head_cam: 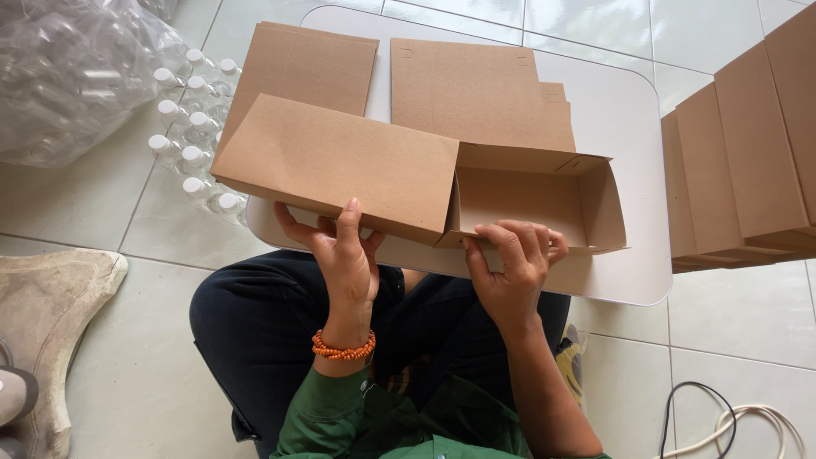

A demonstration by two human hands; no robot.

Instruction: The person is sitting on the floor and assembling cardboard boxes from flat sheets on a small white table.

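Head view: we see the left hand (344,255) with fingers curled on the near edge of a half-folded brown cardboard box (408,174), and the right hand (510,263) pinching its front wall, over a white table (633,153). We'd judge firm, even pressure along the creases helps. Open part of the box holds nothing. Capped clear bottles (191,127) sit in a plastic bag (76,68) on the floor.

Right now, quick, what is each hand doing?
Left hand: closed on the front edge of the half-folded brown cardboard box.
Right hand: closed on the same box's front wall.
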